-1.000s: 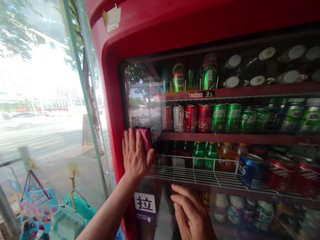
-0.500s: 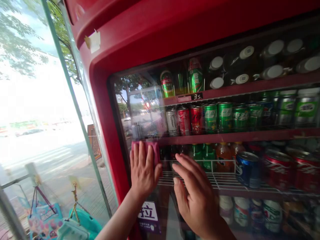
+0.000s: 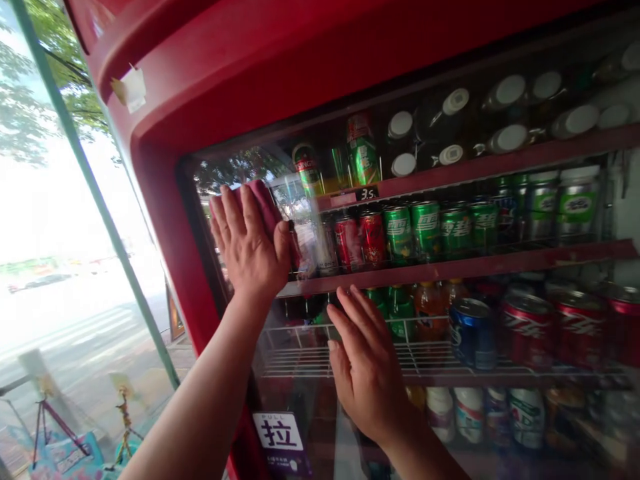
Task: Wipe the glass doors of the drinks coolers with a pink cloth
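Note:
My left hand (image 3: 253,250) lies spread against the upper left of the fridge's glass door (image 3: 295,393), pressing a folded pink cloth (image 3: 265,203) beneath it. The cloth's top and right edge show past my fingers. Lower and to the right is my right hand (image 3: 367,370), its fingers stretched out with nothing in them. Its fingertips are at or close to the glass; I cannot tell whether they touch. Behind the pane stand green cans (image 3: 425,227), red cans (image 3: 373,239) and a blue can (image 3: 473,333).
A thick red frame (image 3: 165,193) surrounds the glass. Low on the door is a pull sticker (image 3: 279,432). To the left, a green pole (image 3: 95,193) rises before a bright street, and colourful bags (image 3: 65,453) hang at the lower left.
My left hand and the pink cloth have slid up the glass, from the lower shelf level to the upper cans. My right hand stays near the same shelf. The view has shifted right.

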The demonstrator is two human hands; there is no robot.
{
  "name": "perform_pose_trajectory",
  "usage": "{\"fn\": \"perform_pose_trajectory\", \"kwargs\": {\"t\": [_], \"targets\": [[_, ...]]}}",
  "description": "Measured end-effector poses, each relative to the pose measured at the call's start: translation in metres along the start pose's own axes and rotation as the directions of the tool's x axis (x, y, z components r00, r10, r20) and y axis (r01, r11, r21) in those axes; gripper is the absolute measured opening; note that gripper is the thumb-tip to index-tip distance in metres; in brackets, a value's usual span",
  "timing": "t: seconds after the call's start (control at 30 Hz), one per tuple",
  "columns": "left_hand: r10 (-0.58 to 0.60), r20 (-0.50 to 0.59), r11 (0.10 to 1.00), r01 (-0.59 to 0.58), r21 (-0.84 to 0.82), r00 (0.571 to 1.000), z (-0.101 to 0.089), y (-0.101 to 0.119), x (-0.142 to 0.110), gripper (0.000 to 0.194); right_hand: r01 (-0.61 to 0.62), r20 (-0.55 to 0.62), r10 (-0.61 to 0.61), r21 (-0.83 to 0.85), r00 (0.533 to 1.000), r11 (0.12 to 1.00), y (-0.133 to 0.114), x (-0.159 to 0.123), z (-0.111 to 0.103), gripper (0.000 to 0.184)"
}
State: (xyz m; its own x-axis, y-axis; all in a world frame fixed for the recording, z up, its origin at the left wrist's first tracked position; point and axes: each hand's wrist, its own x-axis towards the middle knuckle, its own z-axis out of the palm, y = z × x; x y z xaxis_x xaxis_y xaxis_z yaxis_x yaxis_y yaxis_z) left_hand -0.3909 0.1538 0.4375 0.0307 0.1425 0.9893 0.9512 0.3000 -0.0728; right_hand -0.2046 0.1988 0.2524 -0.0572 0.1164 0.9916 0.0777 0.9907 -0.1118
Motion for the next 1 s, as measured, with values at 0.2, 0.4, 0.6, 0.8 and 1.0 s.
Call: {"fn": "perform_pose_trajectory", "kwargs": {"t": [0.2,0.4,0.6,0.8,1.0], "targets": [[0.168,0.114,0.985,-0.171,0.019,0.979,0.002,0.037,-0.128,0.089,-0.030,0.003,0.030,-0.014,1.000,0.999,0.013,-0.007,-0.018,0.050],[0.249,0.162,0.961,-0.264,0.078,0.955,0.005,0.063,-0.245,0.092,-0.024,-0.013,0.024,-0.037,1.000,0.999,0.026,-0.018,-0.031,0.047],[0.187,0.108,0.981,-0.191,0.034,0.976,0.009,0.070,-0.126,0.089,-0.020,0.030,0.021,-0.040,0.999,0.999,0.031,-0.020,-0.040,0.051],[0.067,0.070,0.997,-0.064,-0.035,0.995,0.013,0.087,-0.008,0.088,-0.052,0.005,0.052,-0.069,0.999,0.996,0.036,-0.013,-0.050,0.052],[0.113,0.113,0.994,-0.112,-0.017,0.987,0.017,0.103,-0.109,0.092,-0.046,0.037,0.049,-0.096,0.998,0.994,0.044,-0.017,-0.063,0.052]]}}
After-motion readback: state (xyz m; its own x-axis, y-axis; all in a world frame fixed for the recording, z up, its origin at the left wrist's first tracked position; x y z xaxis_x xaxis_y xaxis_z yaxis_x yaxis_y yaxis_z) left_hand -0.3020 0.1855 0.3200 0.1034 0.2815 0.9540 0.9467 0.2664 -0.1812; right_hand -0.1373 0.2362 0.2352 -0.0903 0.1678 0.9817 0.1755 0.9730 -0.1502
